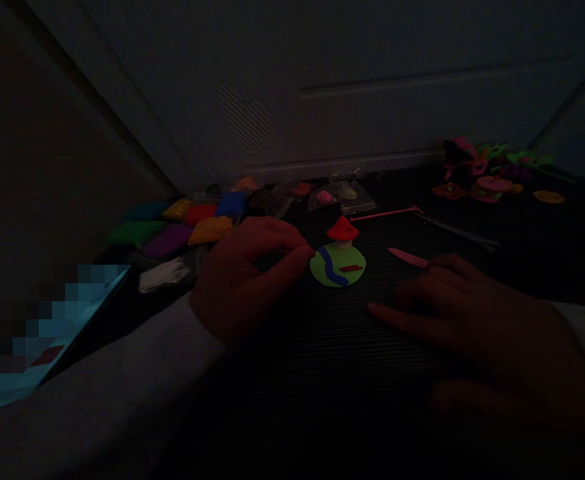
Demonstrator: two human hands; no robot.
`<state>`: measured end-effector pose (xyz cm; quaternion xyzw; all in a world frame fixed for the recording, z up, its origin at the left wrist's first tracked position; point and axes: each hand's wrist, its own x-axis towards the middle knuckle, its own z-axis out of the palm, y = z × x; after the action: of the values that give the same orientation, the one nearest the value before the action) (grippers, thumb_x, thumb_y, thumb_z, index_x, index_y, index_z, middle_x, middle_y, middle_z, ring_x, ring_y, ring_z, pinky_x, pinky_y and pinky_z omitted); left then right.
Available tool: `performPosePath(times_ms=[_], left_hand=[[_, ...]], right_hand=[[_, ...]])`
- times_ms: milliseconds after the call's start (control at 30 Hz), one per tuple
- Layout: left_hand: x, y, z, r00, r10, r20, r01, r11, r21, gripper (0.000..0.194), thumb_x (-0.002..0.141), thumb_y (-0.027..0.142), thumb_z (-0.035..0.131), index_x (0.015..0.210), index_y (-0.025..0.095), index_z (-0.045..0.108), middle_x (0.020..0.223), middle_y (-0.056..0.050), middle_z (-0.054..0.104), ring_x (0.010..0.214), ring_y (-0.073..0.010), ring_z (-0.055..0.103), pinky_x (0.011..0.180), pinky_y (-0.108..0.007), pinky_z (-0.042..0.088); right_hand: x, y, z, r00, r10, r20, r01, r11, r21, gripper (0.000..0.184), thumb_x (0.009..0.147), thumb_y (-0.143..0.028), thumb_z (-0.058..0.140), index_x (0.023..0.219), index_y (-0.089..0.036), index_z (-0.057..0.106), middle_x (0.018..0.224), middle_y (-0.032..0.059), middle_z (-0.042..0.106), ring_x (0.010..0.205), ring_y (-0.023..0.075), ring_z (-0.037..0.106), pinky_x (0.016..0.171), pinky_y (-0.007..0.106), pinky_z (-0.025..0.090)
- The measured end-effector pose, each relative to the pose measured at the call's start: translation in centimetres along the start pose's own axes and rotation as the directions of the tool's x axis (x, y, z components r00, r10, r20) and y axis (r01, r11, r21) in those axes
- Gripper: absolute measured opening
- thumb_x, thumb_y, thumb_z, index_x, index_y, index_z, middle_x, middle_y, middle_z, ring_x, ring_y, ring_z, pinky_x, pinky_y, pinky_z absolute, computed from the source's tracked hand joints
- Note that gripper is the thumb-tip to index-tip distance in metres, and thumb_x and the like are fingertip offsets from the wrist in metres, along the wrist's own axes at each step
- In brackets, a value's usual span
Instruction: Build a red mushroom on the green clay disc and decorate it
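Note:
A light green clay disc [355,257] lies on the dark table, with a wavy blue clay strip [329,265] across it. Standing at its far edge is a clay mushroom [342,230] with a red cap and pale stem. A small red clay stick [351,269] rests on the disc's right half. My left hand [255,280] is at the disc's left edge, thumb and forefinger pressed together; what they hold, if anything, is hidden. My right hand [477,333] hovers or rests to the right, fingers apart. Beyond it lies a pink plastic knife [407,257], its handle end hidden by the fingers.
Bags of coloured clay, including a purple one [167,240] and a white one [165,275], crowd the back left. A pink tool [385,215] and scissors [457,231] lie behind the disc. Clay figures [492,189] stand at the back right, near a pale panel [372,120].

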<state>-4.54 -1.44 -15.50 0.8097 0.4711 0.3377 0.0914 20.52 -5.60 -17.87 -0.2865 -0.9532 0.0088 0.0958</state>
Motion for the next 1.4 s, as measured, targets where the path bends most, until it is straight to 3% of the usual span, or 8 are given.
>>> performPosePath(times_ms=[233, 300, 433, 533, 700, 833, 1233, 1400], left_hand=[[-0.1, 0.09, -0.06, 1.0, -0.01, -0.006, 0.01, 1.0, -0.013, 0.012, 0.075, 0.027, 0.055, 0.072, 0.018, 0.064, 0.084, -0.001, 0.063, 0.082, -0.0146, 0.056, 0.077, -0.027, 0.043], [-0.16, 0.05, -0.09, 1.0, -0.009, -0.009, 0.008, 1.0, -0.015, 0.013, 0.075, 0.027, 0.055, 0.071, 0.018, 0.064, 0.084, -0.001, 0.062, 0.083, -0.0144, 0.056, 0.077, -0.027, 0.043], [-0.18, -0.05, -0.04, 1.0, 0.003, -0.019, -0.003, 1.0, -0.021, 0.013, 0.075, 0.027, 0.056, 0.072, 0.017, 0.064, 0.083, -0.001, 0.062, 0.083, -0.014, 0.056, 0.077, -0.026, 0.042], [-0.12, -0.03, 0.01, 1.0, -0.004, -0.017, 0.004, 1.0, -0.016, 0.012, 0.075, 0.027, 0.056, 0.072, 0.018, 0.064, 0.083, -0.001, 0.063, 0.083, -0.0143, 0.057, 0.077, -0.027, 0.042], [-0.01, 0.11, -0.04, 1.0, -0.008, -0.01, 0.008, 1.0, -0.011, 0.012, 0.075, 0.027, 0.056, 0.072, 0.018, 0.064, 0.083, -0.001, 0.063, 0.083, -0.0143, 0.057, 0.078, -0.027, 0.042], [-0.09, 0.11, -0.11, 1.0, -0.008, -0.001, 0.008, 1.0, -0.007, 0.012, 0.075, 0.026, 0.056, 0.072, 0.017, 0.064, 0.083, -0.001, 0.063, 0.083, -0.0139, 0.056, 0.077, -0.027, 0.042], [-0.1, 0.33, -0.07, 1.0, -0.019, 0.004, 0.019, 1.0, -0.022, 0.012, 0.075, 0.027, 0.056, 0.072, 0.018, 0.064, 0.084, -0.001, 0.063, 0.083, -0.0145, 0.056, 0.078, -0.027, 0.042], [-0.09, 0.25, -0.09, 1.0, -0.024, 0.008, 0.025, 1.0, -0.019, 0.012, 0.075, 0.028, 0.056, 0.071, 0.019, 0.063, 0.083, -0.001, 0.063, 0.083, -0.0153, 0.056, 0.078, -0.028, 0.043]], right_hand=[[-0.14, -0.08, 0.22, 0.999, 0.046, -0.004, -0.045, 0.999, 0.03, 0.061, 0.073, -0.053, 0.05, 0.128, -0.029, 0.04, 0.104, 0.0083, 0.049, 0.086, 0.0243, 0.044, 0.077, 0.047, 0.032], [-0.14, 0.03, 0.26, 1.0, 0.027, -0.005, -0.027, 0.999, 0.027, 0.063, 0.073, -0.054, 0.049, 0.128, -0.026, 0.04, 0.103, 0.0092, 0.049, 0.085, 0.0243, 0.045, 0.077, 0.047, 0.032], [-0.11, 0.06, 0.23, 1.0, -0.004, 0.006, 0.004, 1.0, 0.018, 0.06, 0.073, -0.054, 0.049, 0.128, -0.032, 0.038, 0.101, 0.0074, 0.05, 0.084, 0.0232, 0.046, 0.076, 0.046, 0.032], [-0.13, -0.08, 0.13, 0.999, 0.038, 0.004, -0.038, 0.999, 0.014, 0.062, 0.073, -0.054, 0.049, 0.128, -0.026, 0.04, 0.103, 0.0082, 0.05, 0.086, 0.0232, 0.046, 0.079, 0.047, 0.031], [-0.17, 0.0, 0.12, 1.0, 0.014, 0.018, -0.015, 1.0, 0.022, 0.063, 0.072, -0.053, 0.052, 0.129, -0.031, 0.037, 0.103, 0.0074, 0.05, 0.086, 0.0238, 0.047, 0.078, 0.048, 0.032], [-0.15, 0.24, 0.21, 1.0, 0.009, 0.019, -0.009, 1.0, 0.022, 0.063, 0.073, -0.054, 0.05, 0.129, -0.025, 0.039, 0.104, 0.0097, 0.05, 0.084, 0.0244, 0.047, 0.076, 0.048, 0.034], [-0.23, -0.15, 0.13, 0.998, 0.062, 0.014, -0.062, 0.998, 0.027, 0.057, 0.072, -0.053, 0.051, 0.126, -0.04, 0.039, 0.104, 0.0068, 0.047, 0.087, 0.0261, 0.045, 0.071, 0.046, 0.037], [-0.14, 0.26, 0.37, 0.997, 0.075, -0.018, -0.075, 0.997, 0.035, 0.057, 0.076, -0.052, 0.047, 0.128, -0.033, 0.039, 0.107, 0.0084, 0.046, 0.092, 0.027, 0.044, 0.077, 0.049, 0.036]])
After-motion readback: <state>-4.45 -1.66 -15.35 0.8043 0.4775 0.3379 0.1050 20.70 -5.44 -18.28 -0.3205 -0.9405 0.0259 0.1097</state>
